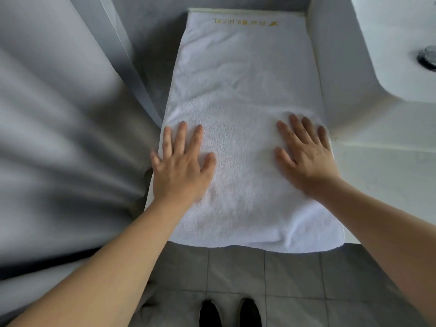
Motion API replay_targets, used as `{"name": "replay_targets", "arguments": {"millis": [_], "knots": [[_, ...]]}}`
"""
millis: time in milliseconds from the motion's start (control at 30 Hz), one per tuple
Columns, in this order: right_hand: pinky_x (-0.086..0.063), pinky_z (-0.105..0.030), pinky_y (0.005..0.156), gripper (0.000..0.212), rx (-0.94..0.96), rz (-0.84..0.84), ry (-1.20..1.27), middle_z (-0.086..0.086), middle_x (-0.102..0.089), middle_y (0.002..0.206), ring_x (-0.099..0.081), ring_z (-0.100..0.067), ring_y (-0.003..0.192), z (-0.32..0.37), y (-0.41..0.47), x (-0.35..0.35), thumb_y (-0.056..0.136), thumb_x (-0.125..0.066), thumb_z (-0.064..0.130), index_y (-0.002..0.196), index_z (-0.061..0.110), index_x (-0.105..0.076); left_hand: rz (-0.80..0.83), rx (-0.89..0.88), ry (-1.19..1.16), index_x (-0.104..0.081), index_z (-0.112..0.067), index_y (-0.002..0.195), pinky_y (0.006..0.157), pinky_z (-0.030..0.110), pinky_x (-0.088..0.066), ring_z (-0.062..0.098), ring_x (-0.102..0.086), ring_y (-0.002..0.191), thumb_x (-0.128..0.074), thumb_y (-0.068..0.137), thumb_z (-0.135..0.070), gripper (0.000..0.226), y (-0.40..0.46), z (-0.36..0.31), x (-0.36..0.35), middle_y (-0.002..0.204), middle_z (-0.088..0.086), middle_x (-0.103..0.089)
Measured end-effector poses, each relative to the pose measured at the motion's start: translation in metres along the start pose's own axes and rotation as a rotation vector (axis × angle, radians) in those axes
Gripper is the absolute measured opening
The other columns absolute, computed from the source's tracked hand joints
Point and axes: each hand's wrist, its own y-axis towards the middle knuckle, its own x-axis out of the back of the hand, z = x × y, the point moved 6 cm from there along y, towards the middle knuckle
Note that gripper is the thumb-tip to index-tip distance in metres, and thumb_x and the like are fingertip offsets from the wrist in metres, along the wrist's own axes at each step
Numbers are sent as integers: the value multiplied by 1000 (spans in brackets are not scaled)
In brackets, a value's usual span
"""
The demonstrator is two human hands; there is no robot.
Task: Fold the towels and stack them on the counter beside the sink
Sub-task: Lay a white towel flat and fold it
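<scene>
1. The white terry-cloth hotel towel with gold lettering at its far end lies spread flat on the pale counter, just left of the white ceramic sink basin. Its near hem hangs a little over the counter's front edge, above the grey tiled floor.
2. Its long axis runs straight away from the person, from the near hem to the lettered far end.
3. The left hand lies flat on the towel's left side, fingers straight and spread, gripping nothing; its little finger reaches the left edge.
4. The right hand mirrors it on the right side, palm down, fingers straight and splayed, holding nothing.
5. Both hands sit in the near half, about equally close to the near hem, so either end could be folded; the near hem looks the handier one to lift and carry towards the lettering.
6. A grey pleated curtain hangs at the left, beside the counter.
</scene>
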Motion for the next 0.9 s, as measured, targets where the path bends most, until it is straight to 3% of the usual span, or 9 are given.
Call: {"name": "replay_targets", "arguments": {"millis": [67, 233, 367, 500, 600, 667, 733, 800, 900], "knots": [[6, -42, 122, 78, -18, -23, 33, 1, -7, 165, -1, -18, 151, 0, -7, 1, 86, -9, 59, 156, 28, -20, -6, -2, -7, 5, -38, 157, 120, 60, -8, 22, 17, 152, -14, 97, -61, 68, -2, 1, -2, 167, -6, 12], [0, -48, 121, 64, -80, -276, 236, -1, -15, 163, -11, -20, 151, 17, -59, 29, 96, -17, 50, 151, 21, -32, -24, 11, -24, 2, -39, 157, 119, 58, -11, 21, 14, 152, -17, 97, -60, 66, -1, 1, 0, 167, -8, 9], [-4, -45, 122, 65, 48, -107, 55, 0, -14, 164, -11, -20, 151, 28, -108, 0, 97, -17, 53, 155, 24, -25, -4, 32, -71, -2, -39, 157, 117, 57, -15, 20, 13, 152, -22, 97, -59, 66, 3, 2, 1, 166, -10, 7], [1, -41, 123, 67, -55, -21, 14, 2, -6, 165, -1, -19, 152, 17, -110, -14, 94, -11, 55, 156, 30, -17, 40, 28, -167, -5, -35, 158, 119, 53, -15, 19, 8, 153, -30, 98, -57, 69, -2, 7, 8, 166, -9, 6], [7, -40, 122, 70, -111, -20, 16, 4, -1, 165, 5, -17, 151, 14, -119, -16, 92, -6, 57, 157, 30, -12, -51, 140, -405, -24, -29, 153, 112, 48, -31, 24, -25, 145, -39, 97, -49, 61, -29, 30, 14, 160, -1, -23], [10, -42, 121, 73, -200, -50, -1, 3, 2, 165, 8, -18, 151, 3, -133, -18, 92, -5, 58, 157, 25, -9, -48, 349, -644, -48, -28, 126, 94, 45, -44, 29, -50, 120, -41, 92, -48, 41, -57, 57, 0, 128, 1, -54], [10, -46, 120, 75, -325, -151, 43, -3, 0, 165, 7, -21, 151, -8, -151, -16, 92, -10, 59, 157, 20, -11, 33, 573, -899, -54, -25, 100, 87, 43, -49, 29, -58, 105, -42, 92, -52, 31, -84, 77, -21, 107, -1, -61], [3, -48, 119, 75, -488, -285, 197, -6, -5, 163, -1, -24, 149, -11, -173, -14, 92, -20, 61, 154, 19, -17, 107, 630, -1118, -60, -31, 96, 88, 44, -55, 23, -63, 108, -40, 93, -58, 33, -99, 81, -34, 110, -5, -66], [-15, -48, 113, 77, -809, -460, 557, -9, -19, 152, -22, -31, 138, 1, -199, -16, 84, -34, 66, 146, 20, -30, 104, 582, -1167, -62, -40, 100, 78, 38, -59, 16, -65, 107, -37, 92, -66, 37, -111, 74, -34, 119, -9, -66]]}}
